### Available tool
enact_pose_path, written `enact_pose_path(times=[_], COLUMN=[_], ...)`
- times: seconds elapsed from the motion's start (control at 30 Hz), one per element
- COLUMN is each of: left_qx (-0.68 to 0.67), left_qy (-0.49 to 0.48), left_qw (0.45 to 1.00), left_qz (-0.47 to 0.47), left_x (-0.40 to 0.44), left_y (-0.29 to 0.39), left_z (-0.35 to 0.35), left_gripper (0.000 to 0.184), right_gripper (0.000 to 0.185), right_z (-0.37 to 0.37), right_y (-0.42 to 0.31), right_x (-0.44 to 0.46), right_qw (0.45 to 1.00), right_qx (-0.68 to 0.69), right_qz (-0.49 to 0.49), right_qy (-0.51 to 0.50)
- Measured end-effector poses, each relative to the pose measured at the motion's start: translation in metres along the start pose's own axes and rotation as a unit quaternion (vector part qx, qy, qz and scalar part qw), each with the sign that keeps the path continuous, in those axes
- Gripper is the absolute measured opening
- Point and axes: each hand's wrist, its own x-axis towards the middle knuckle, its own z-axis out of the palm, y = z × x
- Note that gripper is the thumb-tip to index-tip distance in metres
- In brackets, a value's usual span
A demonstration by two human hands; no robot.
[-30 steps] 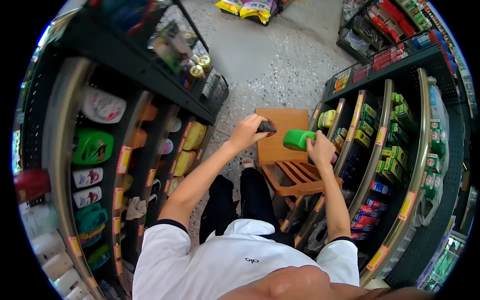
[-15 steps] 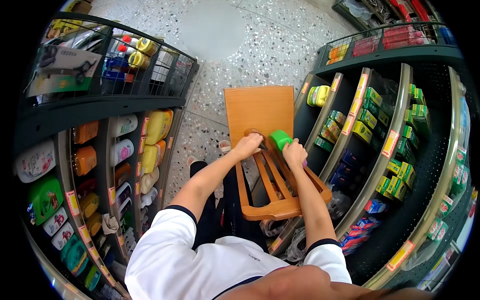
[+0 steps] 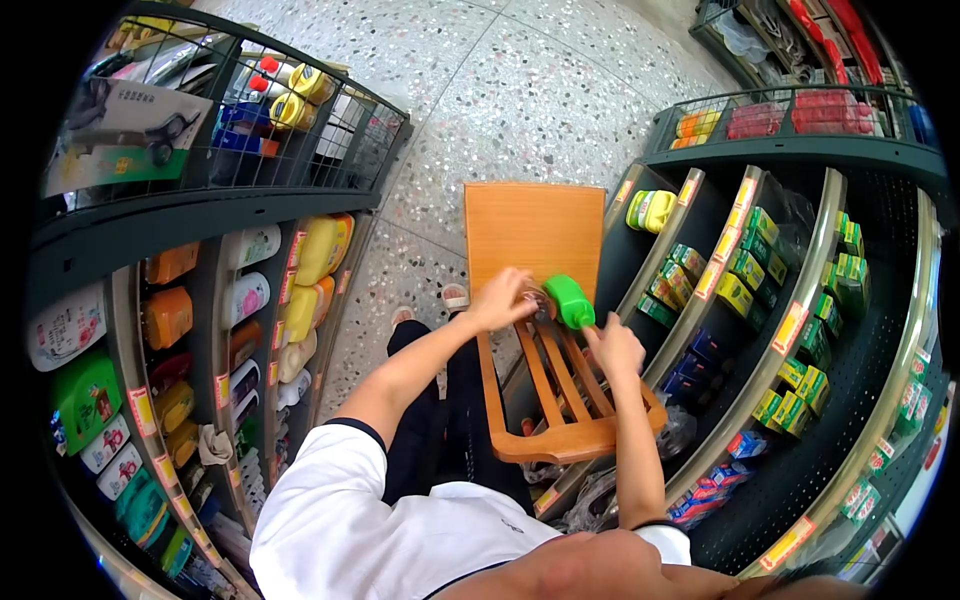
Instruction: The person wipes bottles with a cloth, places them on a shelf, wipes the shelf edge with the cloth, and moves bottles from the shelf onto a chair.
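Observation:
A green plastic bottle point(image 3: 568, 302) is tilted above the wooden chair point(image 3: 535, 228), its narrow neck pointing toward me. My right hand point(image 3: 617, 352) has its fingers at that neck, closed on it as far as I can tell. To the left, my left hand point(image 3: 505, 300) is curled by a small brownish-grey thing point(image 3: 543, 304), blurred and partly covered by the fingers. This thing is close beside the bottle; whether they touch is unclear. Between my arms are the chair's slats point(image 3: 555, 372), with its flat seat beyond them.
On the left, shelves hold several bottles point(image 3: 322, 250) below a wire basket point(image 3: 350, 150). Shelves of small green and yellow boxes point(image 3: 745, 270) stand close on the right. Speckled floor point(image 3: 510, 110) stretches ahead. My feet point(image 3: 455, 296) are left of the chair.
My right hand has shifted from around the bottle's side down to its neck, showing more of the bottle. The left hand has moved slightly right. The whole view has shifted a little.

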Motion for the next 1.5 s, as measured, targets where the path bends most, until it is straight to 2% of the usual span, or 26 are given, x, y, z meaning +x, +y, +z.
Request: enact_pose_path(times=[0.07, 0.1, 0.13, 0.2, 0.27, 0.33, 0.4, 0.47, 0.5, 0.6, 0.7, 0.8, 0.83, 0.9, 1.0, 1.1, 1.2, 1.37, 1.47, 1.5], left_qx=[0.012, -0.02, -0.051, -0.054, 0.106, 0.171, 0.207, 0.16, 0.139, 0.17, 0.17, 0.175, 0.164, 0.143, 0.098, 0.086, 0.02, -0.053, -0.088, -0.092], left_qy=[0.173, 0.189, 0.204, 0.209, 0.255, 0.174, 0.123, 0.057, 0.028, 0.045, 0.019, 0.062, 0.071, 0.101, 0.156, 0.163, 0.142, 0.151, 0.157, 0.159], left_qw=[0.975, 0.955, 0.927, 0.896, 0.93, 0.951, 0.958, 0.971, 0.974, 0.97, 0.957, 0.951, 0.946, 0.935, 0.916, 0.887, 0.855, 0.822, 0.791, 0.788], left_qz=[-0.141, -0.227, -0.31, -0.389, -0.243, -0.188, -0.156, -0.171, -0.177, -0.168, -0.235, -0.247, -0.269, -0.31, -0.355, -0.422, -0.498, -0.546, -0.584, -0.588], left_x=[0.015, 0.027, 0.042, 0.07, 0.098, 0.126, 0.142, 0.149, 0.151, 0.142, 0.115, 0.052, 0.026, -0.03, -0.118, -0.197, -0.262, -0.341, -0.364, -0.371], left_y=[-0.07, -0.092, -0.113, -0.15, -0.203, -0.212, -0.223, -0.229, -0.231, -0.23, -0.23, -0.249, -0.252, -0.256, -0.266, -0.266, -0.236, -0.216, -0.206, -0.205], left_z=[0.025, 0.02, 0.012, 0.0, 0.001, -0.026, -0.035, -0.046, -0.051, -0.058, -0.074, -0.084, -0.088, -0.089, -0.067, -0.028, 0.011, 0.111, 0.137, 0.141], left_gripper=[0.07, 0.072, 0.074, 0.08, 0.084, 0.085, 0.081, 0.076, 0.073, 0.068, 0.07, 0.07, 0.071, 0.071, 0.069, 0.067, 0.067, 0.068, 0.068, 0.068], right_gripper=[0.05, 0.051, 0.054, 0.056, 0.06, 0.065, 0.067, 0.066, 0.063, 0.062, 0.064, 0.068, 0.071, 0.07, 0.071, 0.073, 0.074, 0.074, 0.072, 0.07], right_z=[-0.035, -0.032, -0.036, -0.036, -0.014, 0.029, 0.058, 0.054, 0.064, 0.054, 0.064, 0.052, 0.039, 0.032, 0.02, 0.003, -0.011, -0.029, -0.033, -0.033], right_y=[0.004, 0.016, 0.022, 0.018, 0.011, 0.023, 0.031, 0.022, 0.03, 0.017, 0.032, 0.033, 0.02, 0.014, 0.019, 0.01, 0.001, -0.023, -0.051, -0.06], right_x=[-0.054, -0.078, -0.103, -0.147, -0.172, -0.188, -0.189, -0.186, -0.184, -0.175, -0.171, -0.164, -0.163, -0.155, -0.146, -0.134, -0.125, -0.11, -0.109, -0.109], right_qw=[0.993, 0.975, 0.967, 0.938, 0.913, 0.909, 0.897, 0.87, 0.823, 0.844, 0.852, 0.891, 0.899, 0.911, 0.93, 0.943, 0.94, 0.914, 0.892, 0.869], right_qx=[0.032, 0.047, 0.043, 0.01, 0.001, 0.052, 0.123, 0.247, 0.36, 0.31, 0.302, 0.19, 0.165, 0.143, 0.103, 0.079, 0.035, -0.048, -0.066, -0.056], right_qz=[0.04, 0.038, 0.097, 0.159, 0.24, 0.288, 0.275, 0.287, 0.288, 0.293, 0.244, 0.21, 0.225, 0.185, 0.109, 0.033, -0.071, -0.226, -0.297, -0.349], right_qy=[0.106, 0.214, 0.23, 0.307, 0.331, 0.296, 0.323, 0.317, 0.331, 0.326, 0.352, 0.354, 0.337, 0.339, 0.335, 0.321, 0.332, 0.334, 0.334, 0.345])
